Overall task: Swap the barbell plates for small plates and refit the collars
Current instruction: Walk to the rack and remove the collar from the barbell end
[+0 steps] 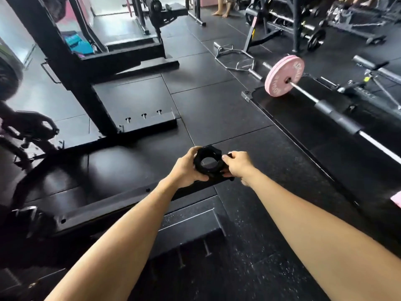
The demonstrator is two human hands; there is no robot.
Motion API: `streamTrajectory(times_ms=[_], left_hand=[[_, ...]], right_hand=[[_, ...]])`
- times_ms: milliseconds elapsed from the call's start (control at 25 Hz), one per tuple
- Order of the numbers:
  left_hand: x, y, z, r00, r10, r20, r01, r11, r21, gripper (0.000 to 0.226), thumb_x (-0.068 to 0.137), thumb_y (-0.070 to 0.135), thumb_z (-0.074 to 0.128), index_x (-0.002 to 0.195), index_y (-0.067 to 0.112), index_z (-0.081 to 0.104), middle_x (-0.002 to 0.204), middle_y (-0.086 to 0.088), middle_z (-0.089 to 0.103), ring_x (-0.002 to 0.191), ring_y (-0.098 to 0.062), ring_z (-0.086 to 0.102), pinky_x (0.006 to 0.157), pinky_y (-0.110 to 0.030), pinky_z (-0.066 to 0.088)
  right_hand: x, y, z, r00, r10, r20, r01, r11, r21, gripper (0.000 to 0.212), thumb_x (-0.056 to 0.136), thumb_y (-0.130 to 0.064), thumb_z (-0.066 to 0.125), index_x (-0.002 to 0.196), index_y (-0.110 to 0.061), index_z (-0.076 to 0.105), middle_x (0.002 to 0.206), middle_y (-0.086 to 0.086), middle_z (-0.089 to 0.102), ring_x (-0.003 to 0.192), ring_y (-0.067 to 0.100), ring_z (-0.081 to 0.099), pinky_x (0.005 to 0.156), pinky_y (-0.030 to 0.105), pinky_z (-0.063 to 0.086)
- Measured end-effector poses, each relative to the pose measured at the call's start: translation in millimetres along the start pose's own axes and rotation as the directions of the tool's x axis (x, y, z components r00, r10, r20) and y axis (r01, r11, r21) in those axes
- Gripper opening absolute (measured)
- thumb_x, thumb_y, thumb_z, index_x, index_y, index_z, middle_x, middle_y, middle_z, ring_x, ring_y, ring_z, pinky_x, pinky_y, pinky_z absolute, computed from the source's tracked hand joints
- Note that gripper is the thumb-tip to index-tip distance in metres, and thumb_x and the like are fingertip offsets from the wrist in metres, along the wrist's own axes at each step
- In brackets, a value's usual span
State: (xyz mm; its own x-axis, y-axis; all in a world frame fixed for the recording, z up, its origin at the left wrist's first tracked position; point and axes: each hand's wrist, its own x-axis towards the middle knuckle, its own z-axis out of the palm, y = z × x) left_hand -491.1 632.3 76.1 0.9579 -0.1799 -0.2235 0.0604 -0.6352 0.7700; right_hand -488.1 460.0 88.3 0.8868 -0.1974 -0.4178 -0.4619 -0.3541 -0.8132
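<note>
I hold a black ring-shaped barbell collar (207, 161) out in front of me, above the black rubber floor. My left hand (188, 167) grips its left side, thumb underneath. My right hand (238, 165) pinches the collar's right edge, at what looks like its lever. Far to the right, the barbell (308, 94) lies on the floor with pink plates (284, 75) on its near-left sleeve and a black pad (337, 115) round the shaft. The bar's other end runs out of view at the right edge.
A black rack frame (86, 83) with its base plates fills the left. A hex trap bar (236, 57) lies beyond the barbell. Plate storage and benches stand at the back right. A person's bare legs (223, 7) show at the top. A pink object (396, 198) peeks in at the right edge.
</note>
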Motion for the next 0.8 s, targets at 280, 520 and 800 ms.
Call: streamTrajectory(times_ms=[280,520,800], left_hand=[[29,-23,26,0.998,-0.062,0.033,0.06,0.997,0.045,0.096,0.062,0.008,0.086,0.142,0.02,0.034,0.117,-0.004,0.063,0.106,-0.022,0.059,0.089,-0.023,0.043],[25,-13,26,0.993,-0.117,0.033,0.112,0.985,0.134,0.113,0.065,0.013,0.084,0.152,0.021,0.013,0.134,-0.006,0.055,0.12,-0.028,0.054,0.099,-0.028,0.041],[-32,33,8,0.992,-0.057,-0.117,0.074,0.985,0.153,0.097,0.065,0.04,0.081,0.145,0.029,0.027,0.147,0.001,0.039,0.133,-0.019,0.04,0.109,-0.046,0.036]], right_hand=[[43,34,9,0.998,0.053,0.032,-0.051,0.997,-0.053,0.031,0.093,-0.023,0.058,0.121,-0.009,0.063,0.121,0.014,0.064,0.108,0.034,0.062,0.089,0.05,0.054],[30,26,-1,0.992,0.041,0.123,-0.023,0.989,-0.143,0.043,0.099,-0.027,0.048,0.139,-0.011,0.048,0.135,0.012,0.054,0.116,0.033,0.057,0.095,0.047,0.051],[-42,-8,-44,0.941,-0.326,0.093,0.327,0.801,-0.501,0.046,0.096,-0.033,0.048,0.14,-0.021,0.045,0.141,0.007,0.049,0.124,0.029,0.05,0.102,0.04,0.043]])
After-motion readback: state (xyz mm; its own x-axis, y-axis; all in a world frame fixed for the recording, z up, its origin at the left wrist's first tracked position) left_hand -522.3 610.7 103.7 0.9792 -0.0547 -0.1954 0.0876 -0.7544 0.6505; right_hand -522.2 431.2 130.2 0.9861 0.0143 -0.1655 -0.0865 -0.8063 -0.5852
